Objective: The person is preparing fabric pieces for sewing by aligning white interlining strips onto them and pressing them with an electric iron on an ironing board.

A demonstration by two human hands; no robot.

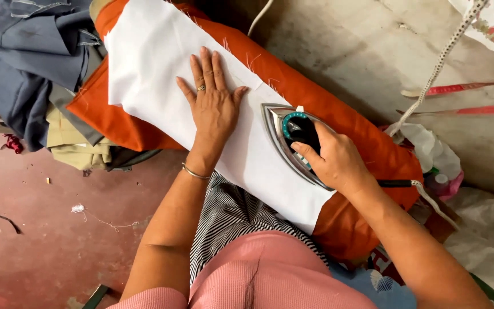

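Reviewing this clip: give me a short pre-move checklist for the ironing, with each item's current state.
1. Right hand grips the iron handle: ok.
2. Left hand lies flat on the white cloth, apart from the iron's tip: ok.
3. White cloth flat ahead of the iron: ok.
4. Orange padded cover lies under the cloth: ok.
5. Iron cord trails clear of the cloth: ok.
6. Iron heat setting: cannot tell.

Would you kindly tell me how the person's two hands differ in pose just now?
The left hand lies flat, fingers spread, on the white cloth; the right hand is curled around the iron. The left hand wears a ring and bracelet; none shows on the right hand. Both are over the orange cushion.
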